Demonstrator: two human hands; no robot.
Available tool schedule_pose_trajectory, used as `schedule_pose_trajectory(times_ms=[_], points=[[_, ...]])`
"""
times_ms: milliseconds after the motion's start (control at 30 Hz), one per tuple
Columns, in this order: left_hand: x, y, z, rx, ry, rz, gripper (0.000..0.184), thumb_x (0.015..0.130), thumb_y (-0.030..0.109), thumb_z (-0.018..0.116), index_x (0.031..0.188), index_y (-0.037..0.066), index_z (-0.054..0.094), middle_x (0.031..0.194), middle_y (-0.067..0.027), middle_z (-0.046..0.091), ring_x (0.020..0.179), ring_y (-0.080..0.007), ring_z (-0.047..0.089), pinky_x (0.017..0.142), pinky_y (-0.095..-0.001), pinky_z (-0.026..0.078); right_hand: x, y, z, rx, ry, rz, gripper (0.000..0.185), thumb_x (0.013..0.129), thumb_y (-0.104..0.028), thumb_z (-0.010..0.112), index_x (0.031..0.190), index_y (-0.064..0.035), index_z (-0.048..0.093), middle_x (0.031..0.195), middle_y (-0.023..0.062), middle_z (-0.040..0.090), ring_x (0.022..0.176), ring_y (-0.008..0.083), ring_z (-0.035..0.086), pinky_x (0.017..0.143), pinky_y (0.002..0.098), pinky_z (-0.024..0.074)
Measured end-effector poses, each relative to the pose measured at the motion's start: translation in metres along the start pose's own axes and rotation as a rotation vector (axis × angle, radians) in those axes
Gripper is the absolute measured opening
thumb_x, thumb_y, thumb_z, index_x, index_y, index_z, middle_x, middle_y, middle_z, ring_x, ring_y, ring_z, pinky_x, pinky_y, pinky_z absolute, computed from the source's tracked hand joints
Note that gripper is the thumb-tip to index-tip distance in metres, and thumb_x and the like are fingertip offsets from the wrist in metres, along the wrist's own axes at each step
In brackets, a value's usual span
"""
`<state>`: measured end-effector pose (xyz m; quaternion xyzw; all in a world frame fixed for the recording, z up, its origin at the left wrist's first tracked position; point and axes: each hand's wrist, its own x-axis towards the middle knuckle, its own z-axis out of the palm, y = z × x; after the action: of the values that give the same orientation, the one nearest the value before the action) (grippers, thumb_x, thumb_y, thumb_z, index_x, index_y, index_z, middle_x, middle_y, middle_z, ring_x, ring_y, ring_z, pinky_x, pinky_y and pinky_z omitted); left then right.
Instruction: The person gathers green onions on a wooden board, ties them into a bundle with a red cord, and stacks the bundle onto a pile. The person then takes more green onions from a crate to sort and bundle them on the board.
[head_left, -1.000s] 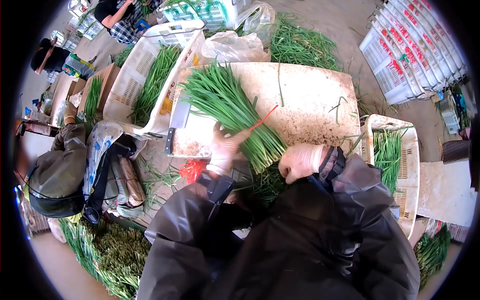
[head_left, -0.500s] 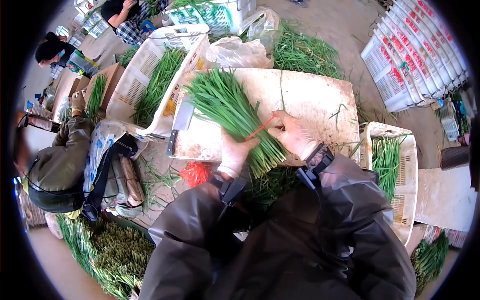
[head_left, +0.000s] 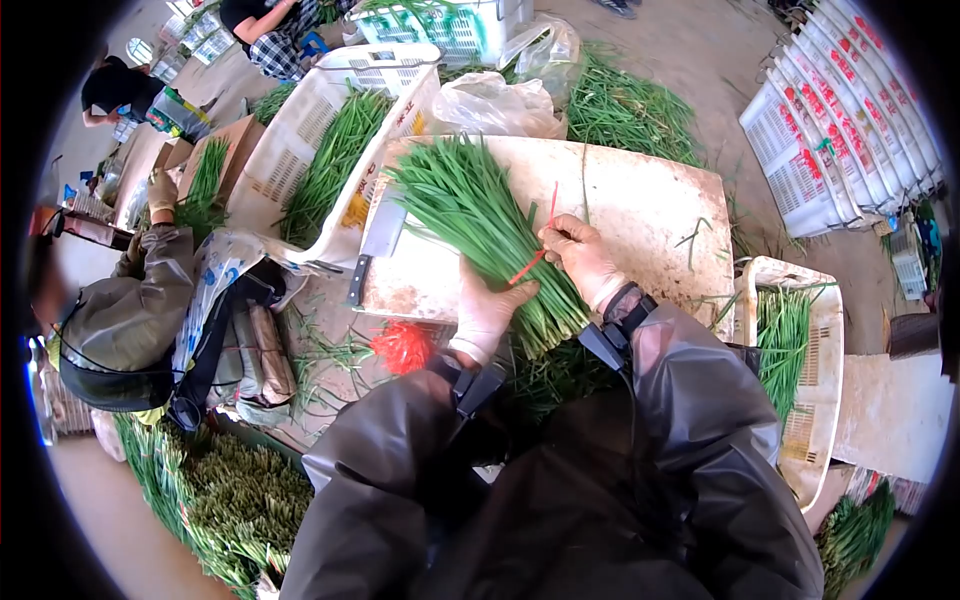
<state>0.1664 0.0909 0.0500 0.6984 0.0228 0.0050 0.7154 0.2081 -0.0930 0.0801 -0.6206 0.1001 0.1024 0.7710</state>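
A thick bunch of long green stems that look like garlic chives lies slanted across the pale board, cut ends toward me. My left hand is wrapped round the lower part of the bunch from the left side. A red tie circles the stems just above that hand. My right hand pinches the tie at the right of the bunch, and one loose end sticks up past the fingers. Both hands wear thin pale gloves. A cleaver with a black handle rests at the board's left edge.
A clump of red ties lies below the board. White crates of greens stand at left and right. Stacked crates rise at back right. A co-worker sits at left, near piled bundles.
My right hand has drawn in closer to the bunch and turned, and the tie's free end now points upward. My left hand keeps its hold. The whole view has shifted slightly.
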Motion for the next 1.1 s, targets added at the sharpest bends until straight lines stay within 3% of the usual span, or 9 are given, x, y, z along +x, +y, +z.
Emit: schedule_pose_trajectory(times_ms=[167, 300, 333, 433, 600, 700, 900, 933, 1100], points=[[-0.003, 0.02, 0.005, -0.023, 0.037, -0.328, 0.103, 0.078, 0.022, 0.095, 0.153, -0.006, 0.03, 0.129, -0.0213, 0.063, 0.115, -0.0291, 0.064, 0.096, -0.0393, 0.056, 0.003, -0.022, 0.0, -0.044, 0.05, -0.133, 0.008, 0.102, -0.01, 0.069, 0.096, -0.0046, 0.068, 0.079, -0.0053, 0.059, 0.07, 0.0069, 0.053, 0.063, 0.0254, 0.0462], [0.012, -0.016, -0.009, 0.289, 0.084, -0.191, 0.096, 0.083, 0.027, 0.09, 0.156, -0.002, 0.036, 0.142, -0.0216, 0.056, 0.108, -0.0249, 0.068, 0.076, -0.0338, 0.06, 0.003, -0.021, -0.005, -0.722, 0.18, -0.687, 0.002, 0.098, -0.008, 0.068, 0.097, -0.0074, 0.068, 0.08, 0.0084, 0.066, 0.073, 0.0267, 0.065, 0.068, 0.0375, 0.0531], [0.009, 0.004, -0.01, 0.369, 0.022, -0.074, 0.089, 0.08, 0.02, 0.09, 0.153, 0.0, 0.043, 0.142, -0.0224, 0.057, 0.115, -0.0311, 0.066, 0.088, -0.0383, 0.059, 0.0, -0.021, -0.006, -0.76, 0.122, -0.661, 0.003, 0.097, -0.01, 0.069, 0.1, -0.0103, 0.068, 0.089, 0.0146, 0.067, 0.083, 0.0361, 0.068, 0.073, 0.041, 0.0544], [0.006, 0.056, -0.012, 0.779, -0.075, 0.579, 0.09, 0.074, 0.012, 0.088, 0.153, 0.002, 0.045, 0.145, -0.022, 0.054, 0.125, -0.0379, 0.06, 0.103, -0.0436, 0.053, -0.021, -0.015, -0.001, -0.795, 0.007, -0.659, 0.007, 0.096, -0.013, 0.07, 0.102, -0.0102, 0.067, 0.094, 0.014, 0.067, 0.087, 0.0359, 0.068, 0.075, 0.0421, 0.0551], [0.012, 0.07, -0.005, 1.208, -0.381, 0.675, 0.107, 0.066, 0.017, 0.089, 0.159, 0.007, 0.038, 0.165, -0.0192, 0.036, 0.155, -0.0388, 0.032, 0.127, -0.0569, 0.023, -0.062, 0.007, 0.001, -0.891, -0.194, -0.92, 0.009, 0.093, -0.011, 0.071, 0.098, -0.0073, 0.065, 0.093, 0.0105, 0.064, 0.086, 0.0318, 0.066, 0.074, 0.0415, 0.0567], [0.019, 0.046, 0.008, 1.38, -0.373, 0.876, 0.101, 0.073, 0.027, 0.079, 0.161, 0.005, 0.035, 0.166, -0.0196, 0.035, 0.156, -0.0374, 0.031, 0.127, -0.0592, 0.021, -0.082, 0.016, 0.002, -0.994, -0.364, -0.97, 0.012, 0.091, -0.013, 0.072, 0.089, -0.0076, 0.062, 0.086, 0.008, 0.058, 0.081, 0.0292, 0.062, 0.07, 0.0425, 0.0543], [0.024, 0.042, 0.016, 1.452, -0.546, 0.703, 0.096, 0.074, 0.03, 0.075, 0.159, 0.004, 0.038, 0.163, -0.0221, 0.039, 0.155, -0.0358, 0.035, 0.129, -0.0597, 0.015, -0.095, 0.022, -0.001, -1.085, -0.441, -0.834, 0.016, 0.09, -0.016, 0.068, 0.082, -0.0088, 0.056, 0.085, 0.01, 0.059, 0.082, 0.0313, 0.064, 0.071, 0.0437, 0.0529], [0.026, 0.04, 0.018, 1.473, -0.52, 0.697, 0.081, 0.076, 0.027, 0.073, 0.149, 0.004, 0.047, 0.144, -0.0192, 0.057, 0.14, -0.0338, 0.052, 0.123, -0.0571, 0.03, -0.096, 0.02, -0.001, -1.01, -0.424, -0.811, 0.012, 0.092, -0.014, 0.068, 0.087, -0.0062, 0.06, 0.086, 0.0117, 0.061, 0.081, 0.0339, 0.064, 0.072, 0.0445, 0.0534], [0.033, 0.002, 0.028, 1.447, -0.233, 0.947, 0.023, 0.08, 0.02, 0.066, 0.101, 0.013, 0.059, 0.085, -0.004, 0.062, 0.082, -0.0254, 0.064, 0.078, -0.0432, 0.052, -0.097, 0.003, 0.011, -0.609, -0.331, -0.64, 0.011, 0.095, -0.011, 0.073, 0.1, -0.003, 0.068, 0.091, 0.0119, 0.067, 0.083, 0.0325, 0.066, 0.074, 0.0379, 0.0549]])
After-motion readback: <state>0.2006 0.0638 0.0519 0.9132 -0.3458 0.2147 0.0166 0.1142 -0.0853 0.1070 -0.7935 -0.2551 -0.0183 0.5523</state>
